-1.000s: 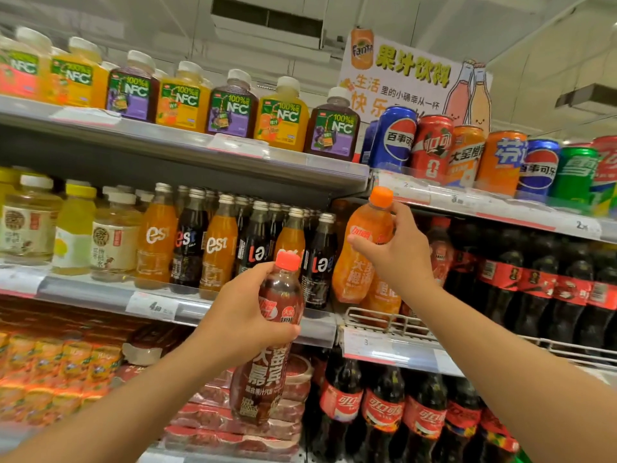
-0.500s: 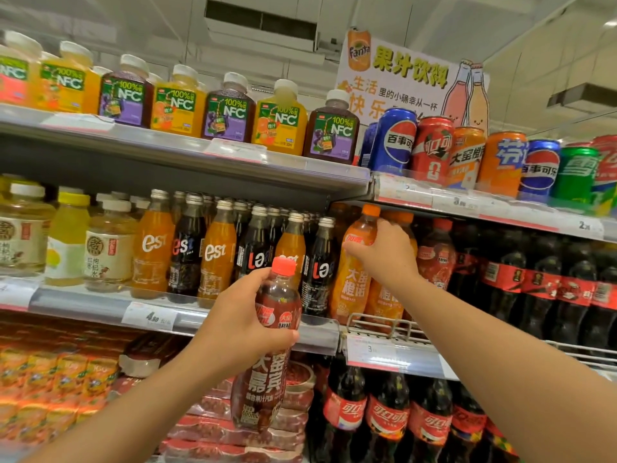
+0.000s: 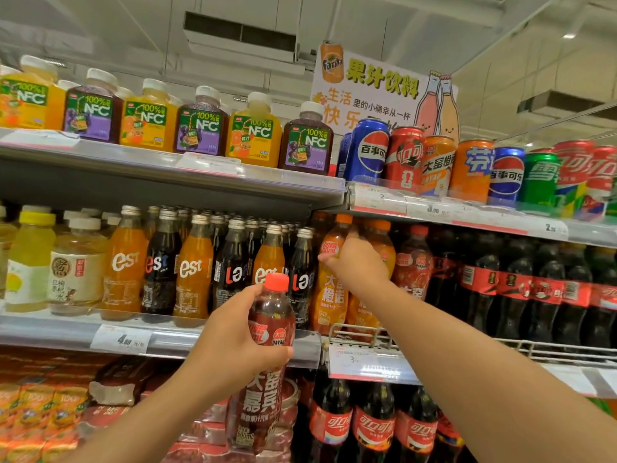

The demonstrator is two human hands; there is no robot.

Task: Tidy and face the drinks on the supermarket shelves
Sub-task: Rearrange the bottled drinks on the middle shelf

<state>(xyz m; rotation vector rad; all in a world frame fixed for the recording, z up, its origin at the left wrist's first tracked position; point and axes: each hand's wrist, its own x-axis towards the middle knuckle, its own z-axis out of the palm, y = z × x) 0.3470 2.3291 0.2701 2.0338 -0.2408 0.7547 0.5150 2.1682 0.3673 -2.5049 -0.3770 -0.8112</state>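
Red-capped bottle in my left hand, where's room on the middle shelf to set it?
No bare patch shows plainly. Likeliest is before the shelved red-capped bottle, between orange bottles and cola bottles, but the right arm hides it. The est bottles stand packed.

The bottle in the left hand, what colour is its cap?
Red. The cap tops the dark bottle, clearest in the head view.

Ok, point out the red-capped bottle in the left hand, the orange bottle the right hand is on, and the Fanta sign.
red-capped bottle [image 3: 271,332]: head view, upper label.
orange bottle [image 3: 329,295]: head view, front label.
Fanta sign [image 3: 380,91]: head view, printed face.
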